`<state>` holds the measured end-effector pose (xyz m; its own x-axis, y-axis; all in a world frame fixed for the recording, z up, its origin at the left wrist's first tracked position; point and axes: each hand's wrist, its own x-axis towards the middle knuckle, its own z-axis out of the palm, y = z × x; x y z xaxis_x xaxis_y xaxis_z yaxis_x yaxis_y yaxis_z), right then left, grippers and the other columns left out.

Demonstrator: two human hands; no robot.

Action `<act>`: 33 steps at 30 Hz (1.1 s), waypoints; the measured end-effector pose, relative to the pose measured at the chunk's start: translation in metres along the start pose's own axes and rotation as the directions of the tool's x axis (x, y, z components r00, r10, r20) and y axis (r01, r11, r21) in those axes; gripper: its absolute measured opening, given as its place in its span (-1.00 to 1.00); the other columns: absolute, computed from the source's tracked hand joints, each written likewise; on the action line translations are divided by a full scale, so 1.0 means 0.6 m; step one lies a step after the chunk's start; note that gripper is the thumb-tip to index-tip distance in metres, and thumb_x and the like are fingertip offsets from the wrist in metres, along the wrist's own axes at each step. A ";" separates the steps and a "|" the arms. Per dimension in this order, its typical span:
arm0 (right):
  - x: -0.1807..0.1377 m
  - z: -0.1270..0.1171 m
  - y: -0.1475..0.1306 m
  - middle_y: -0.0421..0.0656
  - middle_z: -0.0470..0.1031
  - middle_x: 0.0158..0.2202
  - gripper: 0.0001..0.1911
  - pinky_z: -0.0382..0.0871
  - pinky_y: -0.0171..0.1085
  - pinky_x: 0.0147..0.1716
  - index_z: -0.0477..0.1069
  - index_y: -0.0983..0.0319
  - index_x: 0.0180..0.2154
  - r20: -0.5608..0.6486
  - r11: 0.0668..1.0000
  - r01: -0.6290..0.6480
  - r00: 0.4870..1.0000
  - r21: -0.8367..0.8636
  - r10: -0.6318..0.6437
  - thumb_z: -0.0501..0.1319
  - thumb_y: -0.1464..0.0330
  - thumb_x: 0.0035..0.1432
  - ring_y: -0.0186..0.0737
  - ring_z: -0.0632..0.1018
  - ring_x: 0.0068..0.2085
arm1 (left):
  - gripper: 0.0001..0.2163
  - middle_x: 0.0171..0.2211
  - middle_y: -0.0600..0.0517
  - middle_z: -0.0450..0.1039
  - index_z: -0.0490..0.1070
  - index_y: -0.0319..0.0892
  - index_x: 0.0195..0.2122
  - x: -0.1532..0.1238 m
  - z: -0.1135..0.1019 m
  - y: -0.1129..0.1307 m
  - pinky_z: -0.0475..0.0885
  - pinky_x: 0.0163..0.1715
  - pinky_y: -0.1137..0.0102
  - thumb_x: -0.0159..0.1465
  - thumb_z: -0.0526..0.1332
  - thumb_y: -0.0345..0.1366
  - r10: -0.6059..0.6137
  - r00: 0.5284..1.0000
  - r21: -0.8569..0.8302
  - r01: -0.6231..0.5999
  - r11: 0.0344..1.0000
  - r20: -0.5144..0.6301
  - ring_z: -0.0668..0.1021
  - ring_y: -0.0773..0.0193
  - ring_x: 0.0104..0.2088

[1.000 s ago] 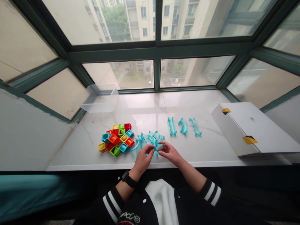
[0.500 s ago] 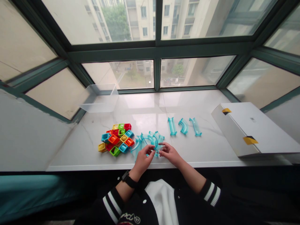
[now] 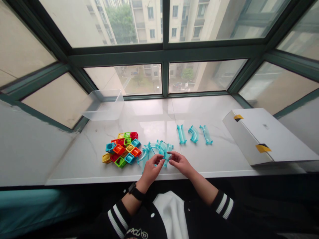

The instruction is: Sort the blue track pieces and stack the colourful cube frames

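Observation:
My left hand is at the front of a pile of clear blue plastic track pieces, its thumb and fingers curled in around a curved track piece. From the other side my right hand has its thumb and fingertips at the same piece. The fingers partly hide it, and its outline blends into the pile behind. Straight and curved pieces overlap in this pile.
Left of the pile lies a heap of coloured hollow blocks. Beyond my right hand are a straight track piece, a curved one and a wavy one. A clear bin and a white box flank the sill.
The view has shifted slightly, so everything sits a little further left. Both hands stay close together at the track pieces, with hardly any finger movement.

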<state>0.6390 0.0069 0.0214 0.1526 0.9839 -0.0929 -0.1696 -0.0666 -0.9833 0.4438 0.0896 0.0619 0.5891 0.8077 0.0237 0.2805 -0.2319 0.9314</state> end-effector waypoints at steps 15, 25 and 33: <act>0.002 -0.005 0.016 -0.09 0.56 -0.05 -0.36 0.56 -0.14 -0.12 0.37 0.08 0.23 -0.093 0.996 0.059 0.994 -0.066 -0.065 0.45 0.15 0.18 -0.15 0.62 -0.12 | -0.77 -0.18 -0.01 0.66 0.54 -0.09 -0.08 0.007 0.002 -0.004 0.58 -0.24 0.31 0.40 0.24 -0.08 0.035 0.999 0.044 -0.034 0.998 -0.014 0.66 0.20 -0.29; -0.020 -0.003 -0.035 -0.05 0.55 -0.05 -0.72 0.54 -0.07 0.04 0.59 0.03 0.05 -0.060 0.765 0.368 0.883 -0.529 -0.466 0.18 0.34 0.43 -0.08 0.58 -0.03 | -0.75 -0.22 0.00 0.64 0.53 -0.10 -0.12 0.030 0.021 0.022 0.58 -0.20 0.28 0.38 0.27 -0.04 0.001 1.000 -0.021 -0.002 1.000 -0.020 0.66 0.17 -0.24; -0.023 -0.015 -0.038 -0.06 0.60 -0.10 -0.76 0.53 -0.07 0.03 0.62 0.04 0.00 -0.089 0.733 0.357 0.866 -0.579 -0.492 0.21 0.34 0.40 -0.07 0.60 -0.05 | -0.76 -0.22 0.02 0.64 0.54 -0.08 -0.11 0.040 0.026 0.019 0.59 -0.20 0.27 0.39 0.26 -0.04 0.048 0.998 0.001 -0.049 0.999 0.026 0.65 0.20 -0.25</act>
<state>0.6494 -0.0065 0.0439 0.3020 0.8702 0.3892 0.4938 0.2064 -0.8447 0.4727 0.0978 0.0675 0.6217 0.7810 0.0593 0.2523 -0.2714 0.9288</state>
